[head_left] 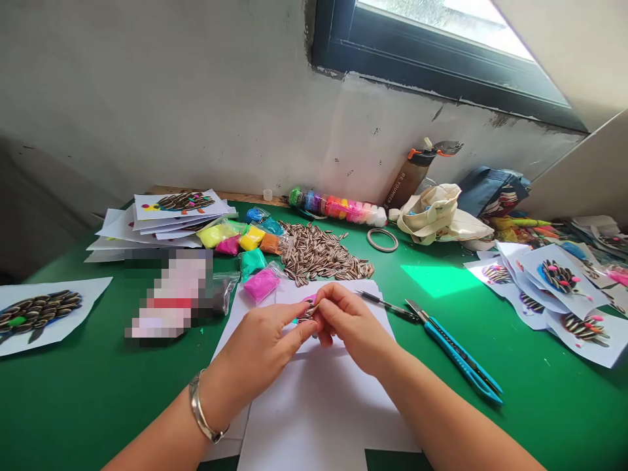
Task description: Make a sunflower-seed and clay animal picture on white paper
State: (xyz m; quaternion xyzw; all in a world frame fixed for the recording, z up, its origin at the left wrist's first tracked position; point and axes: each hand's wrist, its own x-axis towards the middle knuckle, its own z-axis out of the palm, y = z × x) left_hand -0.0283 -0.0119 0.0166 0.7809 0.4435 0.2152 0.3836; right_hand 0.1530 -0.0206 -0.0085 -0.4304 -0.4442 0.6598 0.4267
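- The left hand [267,337] and right hand [350,327] meet over white paper [309,405] on the green counter [569,425].
- The left thumb and forefinger stand slightly apart, with a small cluster of striped sunflower seeds [307,314] showing between them; whether they grip it, I cannot tell.
- The right thumb and forefinger are drawn close together at the cluster's right edge; whether they hold a seed is hidden.
- Pink and teal patches show beside the cluster, partly covered by the fingers.
- A loose sunflower seed pile [321,254] lies just beyond the paper.
- Left of the pile are colored packets, the magenta packet [261,282] nearest the hands.
- Right of the hands lie a black pen [390,305] and a blue-handled cutter [458,356].
- A silver bracelet [199,405] circles the left wrist.
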